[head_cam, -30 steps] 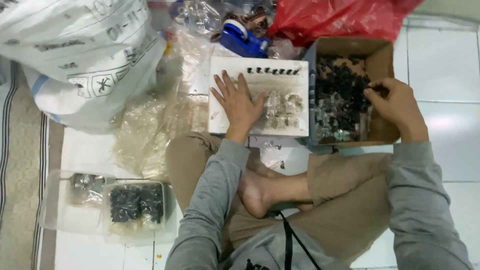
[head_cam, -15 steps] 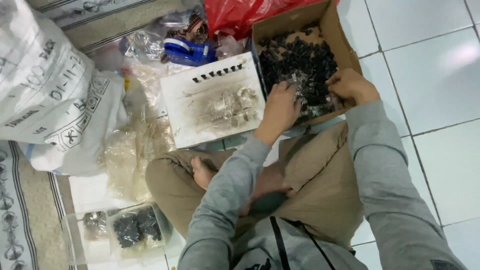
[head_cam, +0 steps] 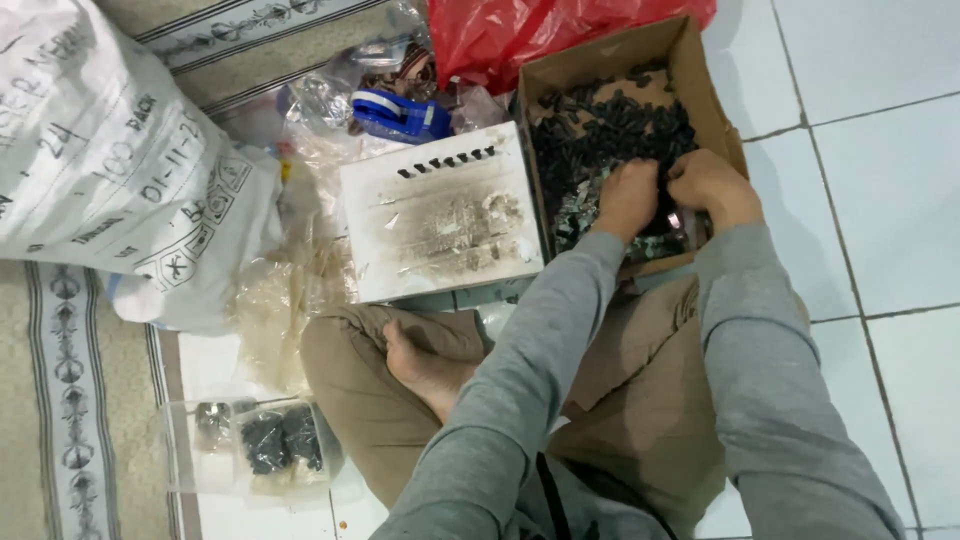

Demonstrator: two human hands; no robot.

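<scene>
I sit cross-legged on a tiled floor. A brown cardboard box (head_cam: 600, 62) in front of me is full of small black parts (head_cam: 610, 130). Both hands reach into its near end. My left hand (head_cam: 625, 198) is buried among the black pieces with fingers curled, and my right hand (head_cam: 708, 185) sits just right of it, also curled into the pile. Whether either hand grips a piece is hidden. Left of the box lies a white foam board (head_cam: 440, 215), with a row of small black parts (head_cam: 445, 162) along its far edge and small clear bits scattered on it.
A large white printed sack (head_cam: 110, 170) lies at the left on a patterned rug (head_cam: 60, 400). A red plastic bag (head_cam: 520, 30) and a blue tape dispenser (head_cam: 400, 115) sit beyond the board. Clear bags of black parts (head_cam: 270, 440) rest by my left knee.
My left hand left the white board and moved right into the cardboard box beside my right hand. The camera view swung and tilted.
</scene>
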